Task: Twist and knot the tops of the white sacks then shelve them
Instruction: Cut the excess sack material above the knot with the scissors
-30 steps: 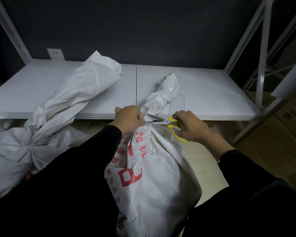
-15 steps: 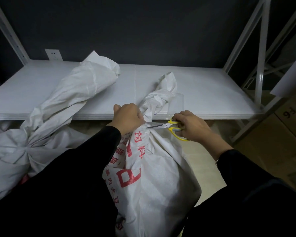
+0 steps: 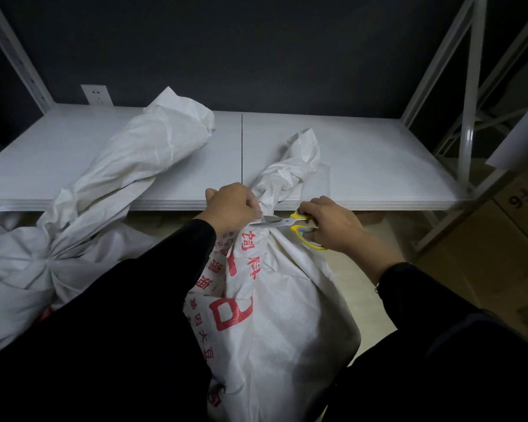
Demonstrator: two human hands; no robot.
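Scissors [image 3: 282, 222] have edged further into the twisted neck of the red-printed sack [image 3: 287, 300], right hand [image 3: 333, 223] gripping their yellow handles, left hand [image 3: 230, 205] clenched round the neck, before a white shelf [image 3: 378, 166] and dark wall [image 3: 256, 56].

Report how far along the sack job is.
Done: the plain sack on the left looks gathered and tied at its neck. In hand: the left hand grips the twisted neck of the printed sack, and the right hand holds yellow scissors against it. Left: neither sack is on the shelf; both bodies sit below its edge.
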